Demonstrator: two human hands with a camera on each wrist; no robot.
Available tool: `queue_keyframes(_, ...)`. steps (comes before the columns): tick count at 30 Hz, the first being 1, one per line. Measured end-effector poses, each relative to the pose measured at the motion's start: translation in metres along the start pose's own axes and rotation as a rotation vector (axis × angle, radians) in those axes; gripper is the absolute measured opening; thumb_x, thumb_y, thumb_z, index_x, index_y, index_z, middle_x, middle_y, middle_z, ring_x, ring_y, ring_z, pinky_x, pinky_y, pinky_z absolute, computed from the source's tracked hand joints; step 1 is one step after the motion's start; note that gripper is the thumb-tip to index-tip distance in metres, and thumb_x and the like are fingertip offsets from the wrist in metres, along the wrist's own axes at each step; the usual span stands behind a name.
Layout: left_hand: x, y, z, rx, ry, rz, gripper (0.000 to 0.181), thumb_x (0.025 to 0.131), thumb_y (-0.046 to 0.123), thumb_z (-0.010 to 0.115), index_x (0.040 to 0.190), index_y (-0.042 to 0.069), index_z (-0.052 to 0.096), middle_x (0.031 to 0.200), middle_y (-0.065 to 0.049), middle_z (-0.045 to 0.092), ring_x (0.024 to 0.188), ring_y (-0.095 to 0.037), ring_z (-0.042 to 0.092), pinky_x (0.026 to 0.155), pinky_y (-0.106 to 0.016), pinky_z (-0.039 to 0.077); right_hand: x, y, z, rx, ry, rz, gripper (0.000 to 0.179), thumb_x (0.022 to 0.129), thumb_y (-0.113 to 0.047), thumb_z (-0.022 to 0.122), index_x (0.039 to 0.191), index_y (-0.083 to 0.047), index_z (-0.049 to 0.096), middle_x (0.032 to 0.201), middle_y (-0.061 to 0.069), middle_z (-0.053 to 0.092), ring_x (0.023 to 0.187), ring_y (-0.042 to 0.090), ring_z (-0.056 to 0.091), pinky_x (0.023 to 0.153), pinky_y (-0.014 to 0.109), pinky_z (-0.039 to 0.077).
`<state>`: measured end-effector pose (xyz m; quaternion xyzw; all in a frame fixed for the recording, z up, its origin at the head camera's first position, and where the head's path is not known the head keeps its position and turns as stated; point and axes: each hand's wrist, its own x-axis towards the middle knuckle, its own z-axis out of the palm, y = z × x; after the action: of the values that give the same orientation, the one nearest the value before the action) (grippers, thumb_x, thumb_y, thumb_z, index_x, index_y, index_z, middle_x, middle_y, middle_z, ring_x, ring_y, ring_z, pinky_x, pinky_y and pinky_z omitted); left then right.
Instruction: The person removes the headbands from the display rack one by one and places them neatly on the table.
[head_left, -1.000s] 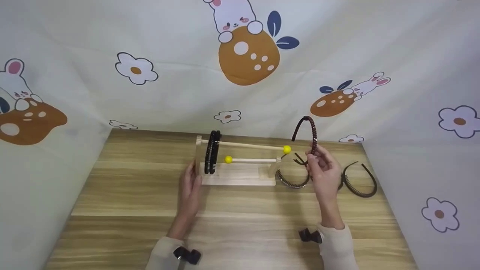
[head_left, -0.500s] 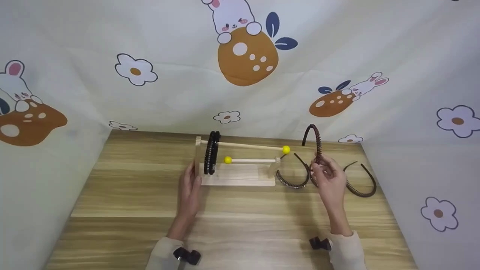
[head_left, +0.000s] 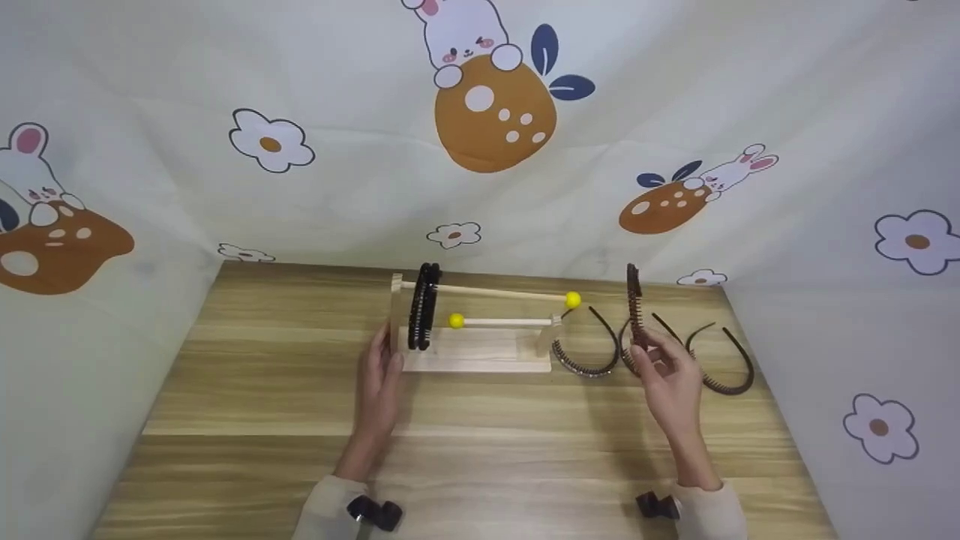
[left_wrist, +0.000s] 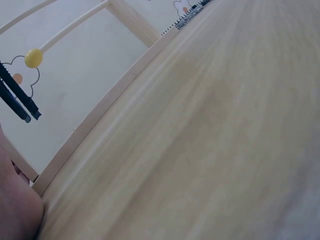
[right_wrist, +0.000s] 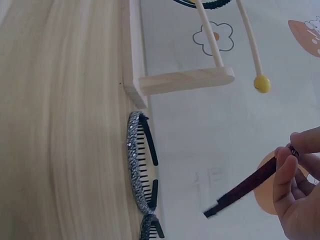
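Here's the reddish-brown headband (head_left: 634,301), up in the air above the counter (head_left: 480,450), to the right of the wooden rack (head_left: 476,361) and well apart from it. It stands nearly edge-on to the head camera, its teeth showing down one side. The right hand (head_left: 671,382) has it: thumb and fingers pinch it low on the band, that grip firmly together on it, and the right wrist view shows one end sticking out free.

Just below and beside, three more headbands lie in a row on the counter. The glittery headband (head_left: 589,371) is nearest the rack, the middle headband (head_left: 666,328) is partly hidden by the hand, and the far headband (head_left: 731,389) sits at the right.

Over to the rack! Two black headbands (head_left: 426,307) hang side by side on the upper rod (head_left: 502,291), close to the tall left post. A yellow ball (head_left: 573,300) caps that rod; another tips the lower rod (head_left: 510,322). The left hand (head_left: 380,386) rests against the rack's left end, fingers partly hidden; whether that grip is closed, I can't tell. Behind it all, pale cloth (head_left: 360,195) printed with rabbits and flowers.
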<state>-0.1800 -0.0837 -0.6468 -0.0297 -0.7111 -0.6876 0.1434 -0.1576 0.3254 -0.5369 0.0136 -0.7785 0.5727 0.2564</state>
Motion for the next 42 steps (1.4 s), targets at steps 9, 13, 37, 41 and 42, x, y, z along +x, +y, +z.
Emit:
queue_keyframes(9,-0.001,0.000,-0.001,0.004,0.000,0.016,0.057,0.117,0.011,0.048,0.170,-0.003,0.033,0.176,-0.024,0.033,0.162,-0.043,0.036,0.129,-0.018,0.030,-0.013,0.007,-0.011,-0.071,-0.071,-0.046,0.032,0.089,0.026,0.074,0.118,0.014,0.077,0.106,0.013,0.075,0.079,0.009,0.070,0.067,0.017,0.064)
queue_keyframes(13,0.000,-0.001,-0.001,-0.006,-0.003,0.019,0.056,0.118,0.011,0.047,0.170,-0.002,0.033,0.175,-0.023,0.034,0.161,-0.043,0.037,0.129,-0.019,0.031,-0.019,0.011,-0.015,-0.091,-0.083,-0.030,0.031,0.089,0.025,0.075,0.117,0.011,0.078,0.108,0.015,0.073,0.080,0.009,0.070,0.063,0.018,0.064)
queue_keyframes(37,-0.001,0.003,0.000,0.010,0.000,-0.016,0.057,0.118,0.014,0.049,0.172,0.005,0.035,0.176,-0.022,0.035,0.161,-0.042,0.038,0.135,-0.049,0.032,-0.046,0.034,-0.033,-0.162,-0.167,-0.194,0.045,0.065,0.024,0.093,0.106,0.011,0.081,0.161,0.028,0.052,0.082,0.006,0.074,0.079,0.017,0.064)
queue_keyframes(41,-0.001,0.003,0.000,-0.009,-0.007,-0.014,0.057,0.118,0.012,0.047,0.172,0.003,0.032,0.177,-0.022,0.032,0.163,-0.042,0.035,0.133,-0.031,0.032,-0.053,0.037,-0.038,-0.214,-0.205,-0.168,0.045,0.063,0.020,0.096,0.104,0.005,0.084,0.161,0.019,0.054,0.079,0.007,0.076,0.080,0.016,0.064)
queue_keyframes(42,-0.001,0.003,0.000,-0.013,-0.008,-0.013,0.057,0.118,0.011,0.047,0.172,0.002,0.032,0.177,-0.022,0.031,0.163,-0.042,0.035,0.132,-0.027,0.032,-0.054,0.037,-0.039,-0.232,-0.219,-0.171,0.045,0.063,0.019,0.096,0.103,0.004,0.084,0.160,0.020,0.055,0.079,0.008,0.076,0.080,0.015,0.063)
